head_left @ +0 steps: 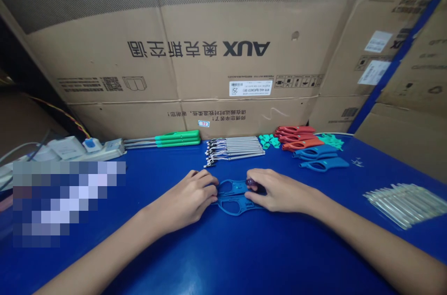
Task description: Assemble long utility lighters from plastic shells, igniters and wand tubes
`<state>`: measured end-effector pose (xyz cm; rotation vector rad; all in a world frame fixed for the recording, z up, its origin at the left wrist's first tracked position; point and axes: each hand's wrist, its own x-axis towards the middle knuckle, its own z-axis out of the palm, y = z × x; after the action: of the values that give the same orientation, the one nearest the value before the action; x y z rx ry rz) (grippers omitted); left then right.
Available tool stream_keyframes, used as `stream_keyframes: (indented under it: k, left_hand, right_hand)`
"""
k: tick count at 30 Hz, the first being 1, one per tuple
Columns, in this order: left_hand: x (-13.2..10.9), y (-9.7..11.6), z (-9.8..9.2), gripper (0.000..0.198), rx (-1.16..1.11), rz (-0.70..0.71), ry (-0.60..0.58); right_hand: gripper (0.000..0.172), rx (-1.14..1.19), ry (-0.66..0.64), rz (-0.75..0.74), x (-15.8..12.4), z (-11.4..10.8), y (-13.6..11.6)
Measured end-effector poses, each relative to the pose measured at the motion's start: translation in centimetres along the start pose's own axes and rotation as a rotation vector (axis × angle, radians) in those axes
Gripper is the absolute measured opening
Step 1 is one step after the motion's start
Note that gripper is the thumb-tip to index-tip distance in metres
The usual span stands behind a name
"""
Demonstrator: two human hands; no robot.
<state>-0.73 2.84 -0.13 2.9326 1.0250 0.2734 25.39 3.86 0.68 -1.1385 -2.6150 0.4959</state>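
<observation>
Two blue plastic handle shells lie side by side on the blue table in front of me. My left hand rests curled on their left end, fingertips pressing the plastic. My right hand holds their right end, with a small dark purple part pinched at its fingertips against the upper shell. Both forearms reach in from the bottom of the view.
Along the back stand green-handled lighters, a row of metal tubes with wires, small green pieces, red shells and blue shells. Clear sleeves lie at right. A power strip sits far left. Cardboard boxes wall the rear.
</observation>
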Motion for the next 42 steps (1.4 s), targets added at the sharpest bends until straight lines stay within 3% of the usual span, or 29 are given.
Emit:
stream_keyframes:
  k: [5, 11, 17, 19, 22, 25, 29, 32, 35, 42]
  left_hand:
    - [0.1, 0.0, 0.0, 0.02, 0.008, -0.006, -0.001]
    - [0.0, 0.1, -0.1, 0.019, -0.015, -0.013, 0.001]
    - [-0.1, 0.2, -0.3, 0.019, -0.049, -0.029, -0.013]
    - [-0.1, 0.3, -0.3, 0.019, -0.057, -0.038, -0.025]
    - [0.0, 0.3, -0.3, 0.019, -0.086, -0.066, -0.042]
    - [0.0, 0.3, -0.2, 0.019, -0.107, -0.086, -0.056]
    - [0.1, 0.1, -0.1, 0.022, -0.121, -0.097, -0.058]
    - [0.1, -0.1, -0.1, 0.024, -0.124, -0.105, -0.079]
    - [0.2, -0.2, -0.1, 0.024, -0.122, -0.107, -0.095]
    - [0.5, 0.1, -0.6, 0.026, -0.122, -0.093, -0.112]
  right_hand:
    - [0.03, -0.054, 0.13, 0.187, 0.4, -0.6, 2.2]
    - [0.018, -0.203, 0.096, 0.157, 1.0, -0.2, 5.6]
    - [0.017, -0.243, 0.147, 0.099, 0.9, -0.3, 5.5]
    - [0.017, -0.273, 0.203, 0.12, 0.8, -1.6, 5.5]
    - [0.018, -0.336, 0.321, 0.254, 0.2, -5.6, 6.8]
    - [0.021, -0.408, 0.408, 0.489, -1.5, -10.4, 9.7]
    - [0.021, -0.44, 0.345, 0.812, -5.1, -14.2, 15.1]
    - [0.031, -0.423, 0.249, 1.011, -7.4, -14.2, 18.5]
    - [0.034, -0.395, 0.162, 1.13, -8.5, -12.7, 20.6]
    - [0.032, -0.359, 0.151, 1.203, -8.8, -10.5, 22.0]
